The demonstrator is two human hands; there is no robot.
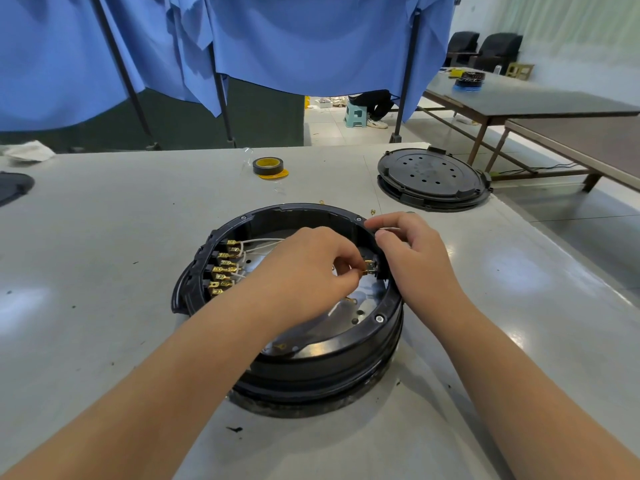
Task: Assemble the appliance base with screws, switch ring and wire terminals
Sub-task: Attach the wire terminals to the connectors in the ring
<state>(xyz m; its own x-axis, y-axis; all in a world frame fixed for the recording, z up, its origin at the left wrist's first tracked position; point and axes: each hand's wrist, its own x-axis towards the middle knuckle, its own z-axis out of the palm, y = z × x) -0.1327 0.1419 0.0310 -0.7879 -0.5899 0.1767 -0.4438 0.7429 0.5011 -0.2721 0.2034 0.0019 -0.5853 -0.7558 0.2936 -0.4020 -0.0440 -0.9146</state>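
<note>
The round black base (311,355) sits on the grey table (104,237) right before me. My left hand (304,268) reaches inside it, fingertips pinching a brass terminal (367,266) at the right wall. My right hand (412,251) curls over the rim there, pinching a white wire (389,229). More terminals (223,268) line the left wall. Farther off lie a tape roll (268,166) and a black lid (429,174).

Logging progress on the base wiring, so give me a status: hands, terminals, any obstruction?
Left hand pinching a brass terminal at the base inner right wall. Right hand gripping the rim there. Left-side terminal row wired. Nothing blocking.
</note>
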